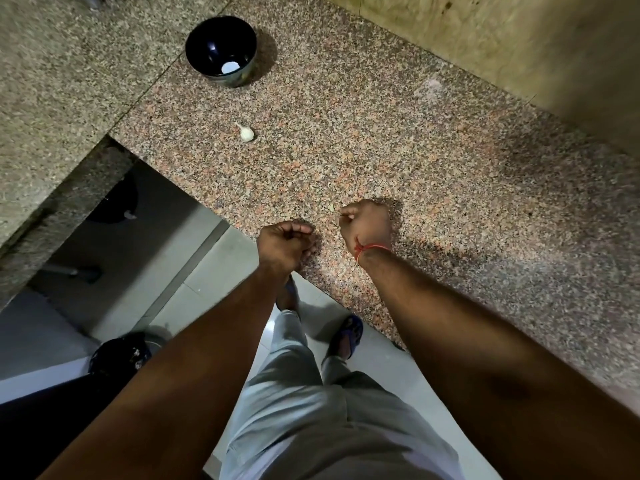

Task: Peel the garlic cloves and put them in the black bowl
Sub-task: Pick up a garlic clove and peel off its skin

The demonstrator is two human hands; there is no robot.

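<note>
- Head view: both hands low over the speckled counter (415, 140), left hand (282, 245) at 6 o'clock of the frame centre, right hand (367, 223) just to its 3 o'clock, apart from each other.
- Left hand: fingers curled into a loose fist, thumb across them; contents hidden, so cannot tell whether a clove sits inside.
- Right hand: fingers curled, thumb and forefinger tips pressed together as if pinching something small, perhaps a clove or a shred of skin; too small to name.
- Red thread (372, 248) tied round the right wrist.
- Garlic bulb (246, 132) lying on the counter at 11 o'clock from the hands, well apart from them, papery skin on.
- Black bowl (221, 51) further off at 12 o'clock of the bulb, upright, near the seam between slabs.
- Inside the bowl: one pale round patch near the bottom, possibly a peeled clove or a glint; otherwise dark.
- Probably mid-peel: best done by pinching skin at the clove's tip, pulling downward, keeping the clove firmly held over the counter.
- Afterwards, a long reach to 12 o'clock for the bowl; worth dropping the clove low inside the rim.
</note>
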